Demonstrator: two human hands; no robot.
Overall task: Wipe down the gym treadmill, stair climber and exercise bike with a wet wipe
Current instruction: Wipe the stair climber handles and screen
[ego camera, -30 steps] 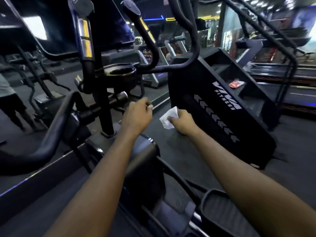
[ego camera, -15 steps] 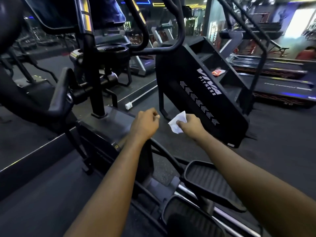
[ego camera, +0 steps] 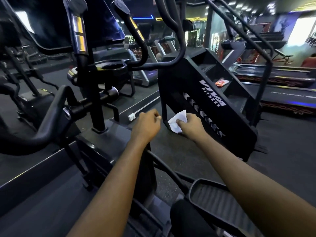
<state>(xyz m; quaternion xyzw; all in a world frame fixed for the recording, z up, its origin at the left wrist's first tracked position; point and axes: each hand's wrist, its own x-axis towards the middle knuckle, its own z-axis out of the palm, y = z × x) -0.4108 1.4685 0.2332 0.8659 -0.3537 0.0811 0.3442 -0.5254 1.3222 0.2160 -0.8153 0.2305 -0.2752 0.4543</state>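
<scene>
Far left: curved black handlebar point(ego camera: 51, 117) of an exercise machine point(ego camera: 116, 134), sweeping from the left edge up to a pivot. Beside it, an upright black column point(ego camera: 97, 106) with a cup holder point(ego camera: 111, 67) above. Then the left arm, bare, reaching forward from the bottom edge over the machine's grey base. Back of the left hand point(ego camera: 145, 127) turned up, fingers curled tight into a fist, thumb laid against the forefinger, nothing visibly held. Just right of it, close but apart, the wet wipe point(ego camera: 177, 122): white, crumpled, held in the air low before the near corner of the stair climber point(ego camera: 205, 103). Cannot tell whether touching the panel. Long axis near upright, leaning slightly right, free upper corner pointing up and away toward the white lettering, lower end hanging toward the floor. Pinched along its right side by the right hand point(ego camera: 192, 127), thumb on the near face, fingers curled round behind. Right arm extended from the lower right corner, running diagonally up and left, wrist about level with the left one. Below that forearm, a ribbed black pedal point(ego camera: 210, 197). Farther right, the stair climber's black side panel sloping down to the right, steps behind it, a red packet point(ego camera: 221, 82) lying on one step. Beyond, at the right edge, a treadmill point(ego camera: 282, 98) with a blue glow along its deck.
</scene>
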